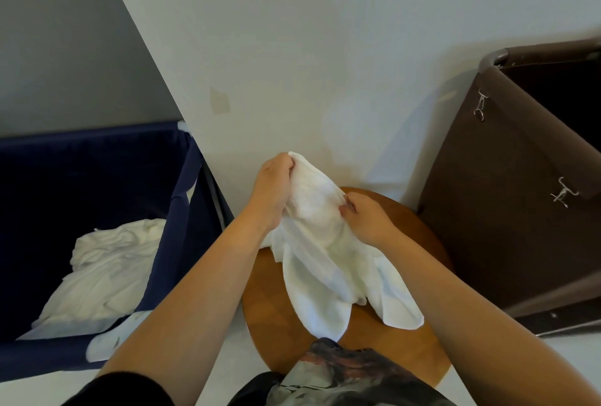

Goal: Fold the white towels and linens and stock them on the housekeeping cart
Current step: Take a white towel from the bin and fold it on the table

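Your left hand (274,186) is fisted around the top end of a white towel (322,262), fingers curled tight into the bunched cloth. Your right hand (366,215), just beside it and lower, pinches the towel's right edge between thumb and fingertips. The towel hangs over a round wooden table (266,334). Its long axis runs from the left fist down toward your body, with two loose flaps draped on the tabletop. It is crumpled, not yet folded. The free corners lie below both hands, nearer your right one, so that hand looks better placed to slide down the edge. A blue bin (182,210) at your left holds more white linens (107,272); a brown bin (487,210) stands at your right.
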{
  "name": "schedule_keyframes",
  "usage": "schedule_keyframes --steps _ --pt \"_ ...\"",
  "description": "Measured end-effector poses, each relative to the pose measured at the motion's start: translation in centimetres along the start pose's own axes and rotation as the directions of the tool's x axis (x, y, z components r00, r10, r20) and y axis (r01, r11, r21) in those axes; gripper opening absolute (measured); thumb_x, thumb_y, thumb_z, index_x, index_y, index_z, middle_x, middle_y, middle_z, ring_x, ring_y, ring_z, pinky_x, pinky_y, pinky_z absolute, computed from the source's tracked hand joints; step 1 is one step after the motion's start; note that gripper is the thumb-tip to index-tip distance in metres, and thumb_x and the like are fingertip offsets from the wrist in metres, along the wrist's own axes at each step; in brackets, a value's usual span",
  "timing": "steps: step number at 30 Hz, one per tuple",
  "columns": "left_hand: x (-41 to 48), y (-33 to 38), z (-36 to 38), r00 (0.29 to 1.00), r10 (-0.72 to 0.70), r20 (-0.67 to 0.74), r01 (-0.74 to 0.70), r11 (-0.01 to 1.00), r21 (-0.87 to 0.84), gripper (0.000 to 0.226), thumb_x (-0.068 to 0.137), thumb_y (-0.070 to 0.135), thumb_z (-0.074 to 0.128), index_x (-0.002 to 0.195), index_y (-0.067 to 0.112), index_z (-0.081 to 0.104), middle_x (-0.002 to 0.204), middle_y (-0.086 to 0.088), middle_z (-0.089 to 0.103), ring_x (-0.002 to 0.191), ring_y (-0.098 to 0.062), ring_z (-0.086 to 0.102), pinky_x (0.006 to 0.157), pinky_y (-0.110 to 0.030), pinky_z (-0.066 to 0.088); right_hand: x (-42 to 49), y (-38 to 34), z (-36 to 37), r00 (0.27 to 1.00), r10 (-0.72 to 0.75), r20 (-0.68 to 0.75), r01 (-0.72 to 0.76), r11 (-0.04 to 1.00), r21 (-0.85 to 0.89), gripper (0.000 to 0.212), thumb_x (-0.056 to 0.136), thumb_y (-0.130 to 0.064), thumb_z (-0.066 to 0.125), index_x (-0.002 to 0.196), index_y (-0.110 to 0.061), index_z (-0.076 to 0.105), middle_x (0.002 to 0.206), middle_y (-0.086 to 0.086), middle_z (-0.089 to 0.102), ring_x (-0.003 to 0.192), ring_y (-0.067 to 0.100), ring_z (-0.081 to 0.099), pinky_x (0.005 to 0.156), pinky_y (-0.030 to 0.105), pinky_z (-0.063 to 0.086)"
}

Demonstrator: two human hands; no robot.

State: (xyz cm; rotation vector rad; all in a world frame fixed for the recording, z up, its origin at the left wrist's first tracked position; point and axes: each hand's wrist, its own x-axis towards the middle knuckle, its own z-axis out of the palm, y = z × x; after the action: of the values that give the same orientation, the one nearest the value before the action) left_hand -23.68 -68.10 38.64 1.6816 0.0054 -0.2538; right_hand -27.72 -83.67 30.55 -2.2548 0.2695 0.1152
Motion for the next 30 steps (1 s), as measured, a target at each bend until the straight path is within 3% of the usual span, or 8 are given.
schedule_keyframes --steps 2,7,11,15,19,22,26,30 --pt "-0.1 0.0 0.1 1.0 0.003 0.016 -0.003 1.0 0.0 0.041 0.086 0.012 0.033 0.048 0.026 0.024 0.055 0.006 0.025 0.058 -0.013 0.024 0.057 -0.033 0.02 0.2 0.0 0.2 1.0 0.002 0.009 -0.002 0.997 -0.078 0.033 0.099 -0.014 0.04 0.067 -0.016 0.042 0.071 -0.001 0.045 0.074 0.023 0.046 0.057 0.025 0.032" --pt "0.0 0.1 -0.4 0.999 0.014 -0.033 -0.014 1.0 -0.006 0.036 0.087 0.01 0.031 0.054 0.023 0.022 0.055 0.005 0.025 0.056 -0.012 0.023 0.054 -0.03 0.02 0.8 0.2 -0.2 0.958 0.05 -0.283 -0.089 0.988 -0.127 0.028 0.098 -0.005 0.036 0.118 -0.005 0.055 0.121 0.013 0.055 0.106 0.03 0.054 0.087 0.03 0.041" --pt "0.5 -0.1 -1.3 0.977 0.066 -0.204 -0.057 0.997 0.047 0.03 0.089 0.008 0.028 0.064 0.021 0.02 0.062 0.004 0.022 0.054 -0.008 0.02 0.05 -0.022 0.022 0.9 -0.4 -0.9 0.919 0.085 -0.385 -0.054 0.994 0.092 0.026 0.096 -0.001 0.035 0.109 -0.003 0.057 0.111 0.01 0.056 0.096 0.024 0.052 0.08 0.023 0.037" --pt "1.4 -1.4 -2.7 0.938 0.14 -0.318 -0.09 0.982 0.168 0.029 0.096 0.008 0.028 0.068 0.017 0.03 0.067 0.004 0.029 0.059 -0.008 0.027 0.054 -0.019 0.026 0.3 -0.9 -1.3 0.949 0.144 -0.281 -0.031 0.927 0.373 0.022 0.097 -0.006 0.031 0.09 -0.008 0.052 0.083 -0.001 0.053 0.078 0.015 0.048 0.068 0.026 0.04" --pt "2.5 -2.1 -3.7 0.945 0.137 -0.296 -0.052 0.959 0.279 0.021 0.097 0.01 0.027 0.087 0.011 0.046 0.074 0.003 0.039 0.065 -0.01 0.035 0.059 -0.023 0.031 -0.3 -0.2 -1.4 0.974 -0.003 -0.228 0.013 0.999 0.039 0.028 0.097 -0.01 0.03 0.071 -0.013 0.04 0.07 0.0 0.043 0.065 0.017 0.039 0.056 0.028 0.031" --pt "2.7 -2.3 -3.2 0.96 -0.003 -0.28 0.069 0.971 0.227 0.025 0.098 0.011 0.026 0.107 0.012 0.049 0.084 0.001 0.046 0.073 -0.014 0.042 0.059 -0.025 0.032 -0.5 0.7 -0.9 0.986 -0.071 -0.153 0.029 0.965 -0.259 0.024 0.098 -0.015 0.033 0.078 -0.011 0.045 0.077 0.003 0.049 0.071 0.021 0.046 0.062 0.032 0.037" --pt "3.3 -2.8 -2.7 0.927 -0.236 -0.292 0.252 0.968 0.019 0.038 0.095 0.007 0.028 0.125 0.001 0.05 0.102 -0.012 0.056 0.077 -0.018 0.044 0.057 -0.028 0.031 -1.3 2.1 0.4 0.991 -0.123 -0.057 0.087 0.903 -0.421 0.026 0.102 -0.031 0.03 0.081 -0.019 0.038 0.068 -0.005 0.042 0.066 0.017 0.046 0.051 0.025 0.033" --pt "3.0 -2.9 -1.9 0.929 -0.251 -0.271 0.244 0.968 -0.059 0.039 0.097 0.011 0.027 0.126 0.0 0.05 0.12 -0.018 0.055 0.093 -0.023 0.05 0.073 -0.032 0.041 -1.9 3.2 1.4 0.994 -0.094 -0.058 0.058 0.891 -0.45 0.023 0.102 -0.041 0.027 0.093 -0.022 0.037 0.079 -0.003 0.051 0.069 0.016 0.049 0.048 0.021 0.028"
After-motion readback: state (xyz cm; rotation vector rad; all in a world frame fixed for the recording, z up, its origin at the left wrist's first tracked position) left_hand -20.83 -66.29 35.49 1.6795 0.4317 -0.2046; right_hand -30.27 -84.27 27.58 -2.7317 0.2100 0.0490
